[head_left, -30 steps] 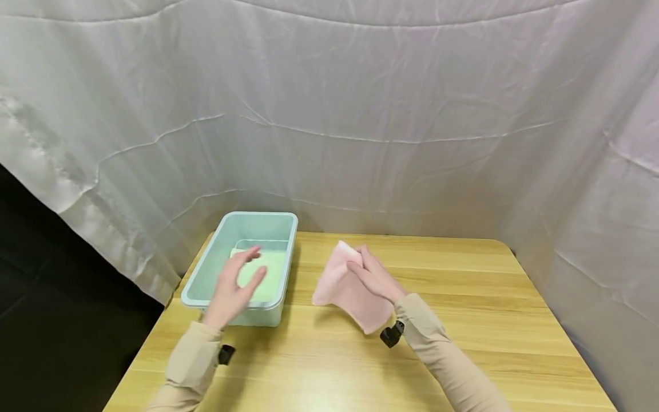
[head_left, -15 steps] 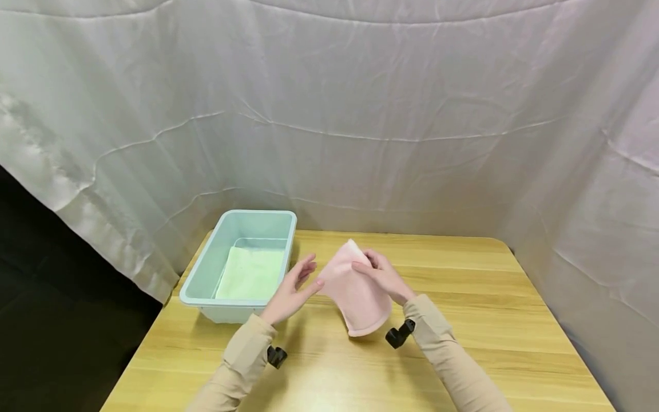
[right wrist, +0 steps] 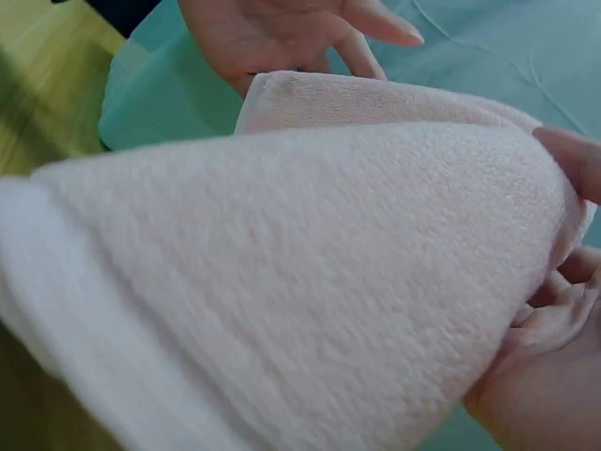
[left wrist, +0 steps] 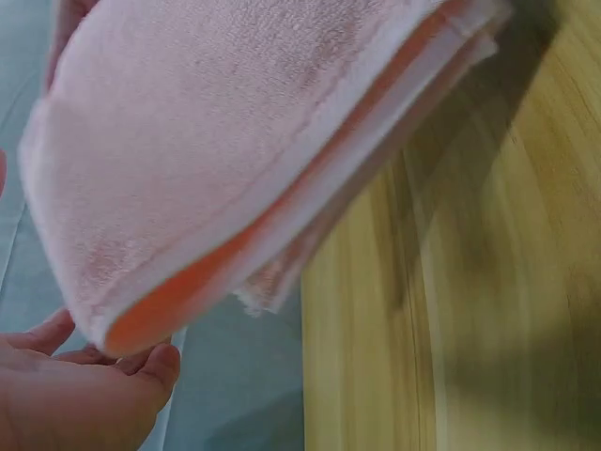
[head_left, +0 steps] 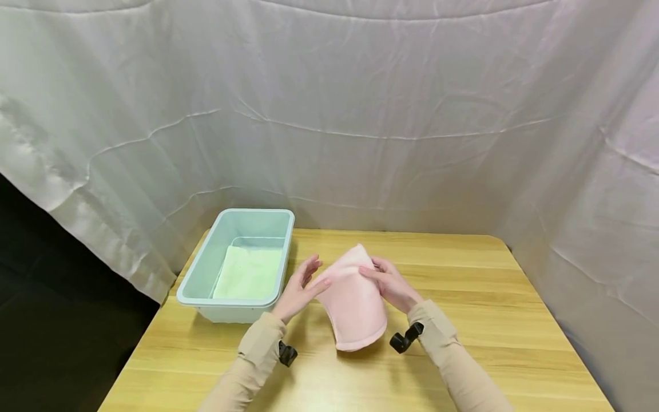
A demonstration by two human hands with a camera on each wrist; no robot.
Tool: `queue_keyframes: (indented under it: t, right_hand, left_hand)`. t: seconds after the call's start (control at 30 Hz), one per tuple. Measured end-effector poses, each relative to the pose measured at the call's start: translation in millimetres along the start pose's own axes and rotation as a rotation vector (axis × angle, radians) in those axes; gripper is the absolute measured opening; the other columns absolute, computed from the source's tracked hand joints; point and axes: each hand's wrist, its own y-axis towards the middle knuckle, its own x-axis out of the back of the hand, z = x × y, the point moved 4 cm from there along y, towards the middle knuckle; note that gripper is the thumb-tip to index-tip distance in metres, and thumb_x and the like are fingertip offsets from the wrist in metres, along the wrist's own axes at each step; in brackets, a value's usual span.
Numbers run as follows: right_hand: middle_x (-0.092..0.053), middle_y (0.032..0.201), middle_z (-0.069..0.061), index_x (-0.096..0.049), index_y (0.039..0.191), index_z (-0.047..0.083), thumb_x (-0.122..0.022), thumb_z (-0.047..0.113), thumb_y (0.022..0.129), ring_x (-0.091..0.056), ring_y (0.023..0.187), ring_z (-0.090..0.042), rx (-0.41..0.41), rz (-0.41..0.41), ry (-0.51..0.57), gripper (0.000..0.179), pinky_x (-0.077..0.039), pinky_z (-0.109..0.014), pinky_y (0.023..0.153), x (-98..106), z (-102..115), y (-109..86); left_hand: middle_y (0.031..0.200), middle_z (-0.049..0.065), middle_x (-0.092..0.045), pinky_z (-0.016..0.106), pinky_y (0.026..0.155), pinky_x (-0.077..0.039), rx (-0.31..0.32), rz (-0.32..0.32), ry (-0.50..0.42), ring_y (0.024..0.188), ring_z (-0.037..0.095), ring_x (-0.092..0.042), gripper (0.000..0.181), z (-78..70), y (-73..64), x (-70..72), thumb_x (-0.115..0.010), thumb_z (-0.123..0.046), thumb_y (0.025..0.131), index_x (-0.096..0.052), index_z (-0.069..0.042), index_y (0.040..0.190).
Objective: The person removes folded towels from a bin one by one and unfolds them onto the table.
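A folded pink towel (head_left: 355, 303) with a white trimmed edge hangs over the middle of the table. My right hand (head_left: 393, 283) grips its upper right part, thumb in front and fingers behind. In the right wrist view the towel (right wrist: 310, 263) fills the middle, and the right hand (right wrist: 549, 348) holds its far end. My left hand (head_left: 301, 292) is at the towel's left edge, thumb tip overlapping it, fingers loosely extended. The left wrist view has the left hand's fingertips (left wrist: 160, 362) right at a folded corner of the towel (left wrist: 207, 141), where the layers part.
A pale blue-green plastic bin (head_left: 234, 312) stands at the table's back left, with a folded light green towel (head_left: 249, 273) on its floor. Grey curtain (head_left: 386, 114) surrounds the wooden table (head_left: 484, 320) at the back and sides.
My left hand has come from above the bin rightward to the pink towel's left edge. The towel has swung so its free end hangs lower, toward me, still gripped by the right hand.
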Motion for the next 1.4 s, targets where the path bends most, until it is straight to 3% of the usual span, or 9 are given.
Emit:
queue_keyframes:
  t: [0.1,0.23,0.5,0.6,0.73,0.9,1.03,1.2,1.4]
  right_hand:
    - [-0.071,0.109,0.006,-0.04,0.146,-0.003,-0.052,0.019,0.105,-0.068,0.099,-0.008,-0.04,-0.03,0.043,0.047,-0.058,-0.028,0.087,14.6,-16.8,-3.2]
    - [-0.072,0.102,0.007,-0.039,0.146,-0.006,-0.05,0.019,0.106,-0.068,0.095,-0.008,-0.091,-0.143,0.062,0.048,-0.058,-0.027,0.085,40.0,-40.7,-9.6]
    - [-0.069,0.084,0.008,-0.048,0.133,-0.005,-0.062,0.019,0.099,-0.065,0.075,-0.006,-0.177,-0.461,-0.032,0.044,-0.057,-0.026,0.069,81.5,-66.7,-26.8]
    - [-0.067,0.083,0.005,-0.047,0.133,-0.007,-0.064,0.019,0.097,-0.062,0.073,-0.007,-0.224,-0.525,-0.104,0.047,-0.056,-0.025,0.067,90.9,-70.0,-34.2]
    - [-0.067,0.092,-0.004,-0.041,0.14,-0.008,-0.067,0.021,0.096,-0.063,0.075,-0.01,-0.3,-0.496,-0.228,0.059,-0.057,-0.028,0.066,97.2,-71.7,-44.9]
    - [-0.066,0.091,-0.009,-0.041,0.144,-0.005,-0.07,0.018,0.093,-0.062,0.066,-0.014,-0.35,-0.427,-0.384,0.063,-0.056,-0.03,0.057,99.6,-74.4,-54.7]
    - [-0.066,0.091,-0.013,-0.045,0.14,-0.006,-0.071,0.013,0.092,-0.06,0.063,-0.013,-0.301,-0.442,-0.541,0.058,-0.055,-0.03,0.054,99.8,-76.2,-55.8]
    - [-0.067,0.09,-0.017,-0.053,0.134,-0.006,-0.072,0.008,0.09,-0.062,0.07,-0.015,-0.224,-0.51,-0.679,0.05,-0.054,-0.026,0.059,97.5,-76.0,-51.5]
    - [-0.06,0.085,-0.013,-0.056,0.134,-0.003,-0.073,0.009,0.089,-0.056,0.069,-0.017,-0.188,-0.531,-0.72,0.049,-0.049,-0.026,0.058,87.8,-75.6,-44.3]
  left_hand:
    - [0.157,0.023,-0.039,0.054,0.127,-0.02,0.005,0.012,0.007,0.149,0.039,-0.033,0.078,3.1,1.0,-2.0,-0.07,-0.02,0.094,-0.027,-0.003,0.157]
    - [0.157,0.022,-0.041,0.056,0.126,-0.021,0.013,0.028,0.025,0.148,0.04,-0.034,0.08,9.8,2.6,-6.0,-0.071,-0.024,0.093,-0.028,-0.002,0.157]
    - [0.156,0.025,-0.04,0.057,0.126,-0.022,0.054,0.08,0.053,0.147,0.042,-0.034,0.085,29.8,5.5,-19.5,-0.072,-0.035,0.093,-0.028,0.0,0.156]
    - [0.156,0.03,-0.037,0.06,0.124,-0.023,0.086,0.124,0.064,0.146,0.048,-0.033,0.087,39.7,4.9,-25.6,-0.072,-0.037,0.093,-0.026,0.002,0.156]
    - [0.152,0.034,-0.038,0.062,0.119,-0.032,0.14,0.166,0.081,0.141,0.053,-0.037,0.087,51.8,2.9,-32.3,-0.07,-0.037,0.094,-0.024,0.003,0.156]
    - [0.148,0.033,-0.043,0.06,0.113,-0.041,0.224,0.182,0.068,0.135,0.051,-0.045,0.081,61.3,-0.3,-41.2,-0.067,-0.029,0.097,-0.023,0.003,0.156]
    - [0.144,0.033,-0.046,0.057,0.11,-0.047,0.27,0.181,0.027,0.13,0.048,-0.05,0.076,65.7,-0.7,-49.4,-0.065,-0.023,0.099,-0.023,0.004,0.156]
    - [0.138,0.034,-0.048,0.049,0.102,-0.055,0.274,0.169,-0.031,0.117,0.044,-0.062,0.073,70.1,1.0,-56.4,-0.064,-0.018,0.098,-0.024,0.008,0.154]
    - [0.134,0.037,-0.054,0.044,0.093,-0.06,0.294,0.109,-0.07,0.102,0.036,-0.07,0.069,77.3,6.6,-55.6,-0.06,-0.013,0.099,-0.024,0.01,0.152]
